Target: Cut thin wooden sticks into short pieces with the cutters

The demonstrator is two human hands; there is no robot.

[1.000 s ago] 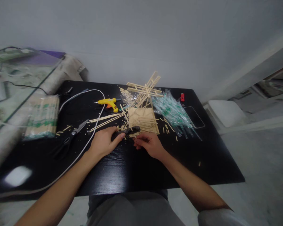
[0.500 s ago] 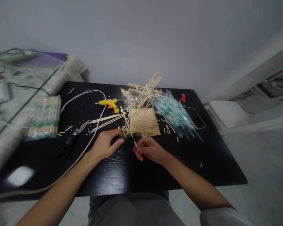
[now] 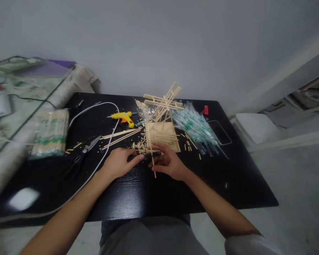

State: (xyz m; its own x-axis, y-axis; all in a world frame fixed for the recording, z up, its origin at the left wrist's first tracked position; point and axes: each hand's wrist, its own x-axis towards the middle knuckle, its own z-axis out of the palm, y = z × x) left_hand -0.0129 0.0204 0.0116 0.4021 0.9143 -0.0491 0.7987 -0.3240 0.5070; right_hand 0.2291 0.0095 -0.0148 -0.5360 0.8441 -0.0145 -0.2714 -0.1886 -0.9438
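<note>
My left hand (image 3: 119,162) is closed on the handles of a black cutter (image 3: 152,154) lying on the black table (image 3: 138,194). My right hand (image 3: 169,163) pinches a thin wooden stick (image 3: 152,156) that runs through the cutter's jaws, its near end poking out toward me. Just beyond the hands lies a flat panel of glued sticks (image 3: 161,136), with short offcuts scattered beside it. Farther back stands a tilted stick frame (image 3: 164,101).
Black scissors (image 3: 81,156) and a white cable (image 3: 103,141) lie to the left, a yellow glue gun (image 3: 123,117) behind them. A pack of sticks (image 3: 50,132) sits far left. Wrapped chopsticks (image 3: 196,125), a phone (image 3: 220,131) and a red lighter (image 3: 206,109) lie at right.
My right hand has drawn a long stick down into the cutter's jaws and moved slightly toward the panel. My left hand stayed on the cutter handles.
</note>
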